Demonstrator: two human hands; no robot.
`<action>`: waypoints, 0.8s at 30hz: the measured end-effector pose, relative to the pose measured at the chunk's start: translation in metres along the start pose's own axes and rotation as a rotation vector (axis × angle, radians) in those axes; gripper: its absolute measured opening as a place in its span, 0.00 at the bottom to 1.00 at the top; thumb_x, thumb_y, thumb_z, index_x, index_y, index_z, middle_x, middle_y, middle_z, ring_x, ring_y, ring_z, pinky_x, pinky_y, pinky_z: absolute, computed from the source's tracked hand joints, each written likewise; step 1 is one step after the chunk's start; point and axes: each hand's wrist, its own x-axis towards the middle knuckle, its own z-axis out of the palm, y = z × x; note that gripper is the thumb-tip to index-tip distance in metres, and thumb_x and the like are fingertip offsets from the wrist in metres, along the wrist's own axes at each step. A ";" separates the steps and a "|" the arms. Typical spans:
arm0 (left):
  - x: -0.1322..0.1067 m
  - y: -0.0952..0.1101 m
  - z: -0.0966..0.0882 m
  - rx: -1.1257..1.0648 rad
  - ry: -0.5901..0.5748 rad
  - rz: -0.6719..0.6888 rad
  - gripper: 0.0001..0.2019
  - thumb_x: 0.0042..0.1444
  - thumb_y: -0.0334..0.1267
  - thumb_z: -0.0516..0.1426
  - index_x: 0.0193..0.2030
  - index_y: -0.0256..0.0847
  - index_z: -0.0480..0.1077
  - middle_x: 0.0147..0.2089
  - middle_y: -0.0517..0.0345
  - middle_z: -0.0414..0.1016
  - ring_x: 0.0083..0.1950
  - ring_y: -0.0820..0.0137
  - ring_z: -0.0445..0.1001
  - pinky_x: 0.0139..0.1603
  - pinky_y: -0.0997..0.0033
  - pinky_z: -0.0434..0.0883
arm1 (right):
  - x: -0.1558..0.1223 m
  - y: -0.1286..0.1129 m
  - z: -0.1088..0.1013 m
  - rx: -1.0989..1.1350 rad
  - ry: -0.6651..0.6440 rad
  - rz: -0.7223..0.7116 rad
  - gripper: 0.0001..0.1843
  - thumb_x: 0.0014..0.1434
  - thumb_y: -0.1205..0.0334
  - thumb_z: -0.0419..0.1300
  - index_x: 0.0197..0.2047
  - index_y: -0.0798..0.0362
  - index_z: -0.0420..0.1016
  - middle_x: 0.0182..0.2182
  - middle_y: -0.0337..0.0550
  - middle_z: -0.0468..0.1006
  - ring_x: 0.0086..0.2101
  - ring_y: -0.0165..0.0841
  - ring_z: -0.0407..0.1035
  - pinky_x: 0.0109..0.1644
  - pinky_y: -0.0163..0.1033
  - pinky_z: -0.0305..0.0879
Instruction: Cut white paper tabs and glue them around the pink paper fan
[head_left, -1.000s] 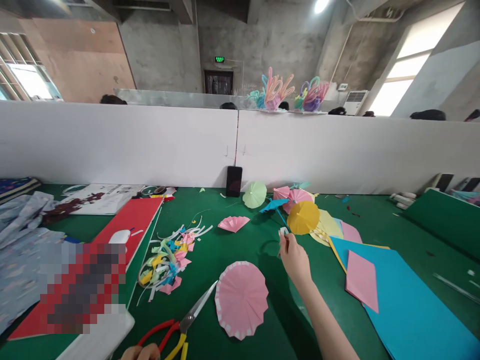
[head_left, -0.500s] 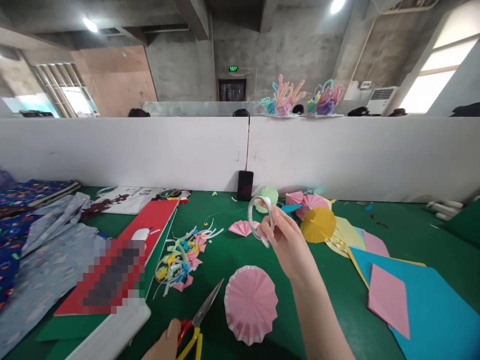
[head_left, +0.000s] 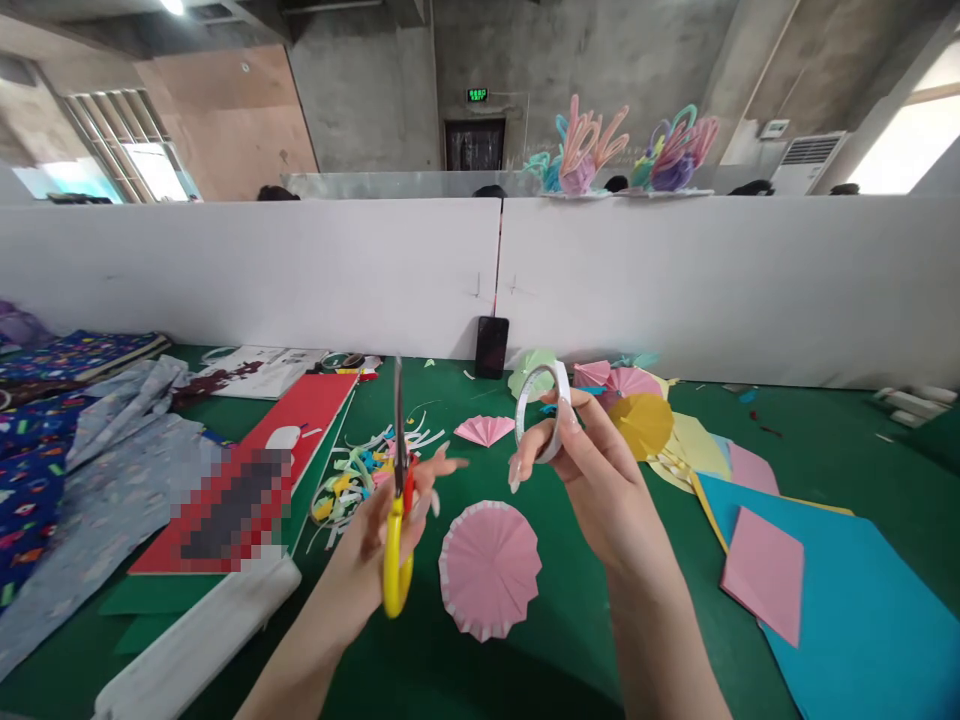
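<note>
My left hand (head_left: 382, 525) holds a pair of scissors (head_left: 396, 560) with yellow and red handles, raised off the table with the blades pointing up. Its fingers reach toward my right hand (head_left: 589, 455), which grips a roll of white tape (head_left: 556, 412) between thumb and fingers. Below and between both hands, a round pleated pink paper fan (head_left: 490, 570) with a white-edged rim lies flat on the green table. Behind the hands is a smaller half-round pink paper fan (head_left: 485, 431).
Paper scraps (head_left: 360, 485) are heaped left of centre. A red board (head_left: 315, 420) and a white roll (head_left: 202, 640) lie on the left. Yellow paper discs (head_left: 641, 425) and blue sheets (head_left: 862, 600) cover the right. A phone (head_left: 491, 347) leans on the white partition (head_left: 300, 280).
My left hand has lifted the scissors from the table's front edge and brought them up toward the tape. My right hand has turned the tape roll and shifted slightly right.
</note>
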 end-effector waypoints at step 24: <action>0.060 0.059 0.039 -0.552 -0.581 0.241 0.15 0.55 0.52 0.58 0.34 0.42 0.65 0.18 0.66 0.65 0.16 0.78 0.61 0.16 0.80 0.60 | 0.012 0.008 -0.004 -0.525 -0.318 0.200 0.12 0.67 0.58 0.51 0.33 0.52 0.69 0.30 0.40 0.78 0.32 0.32 0.72 0.38 0.36 0.65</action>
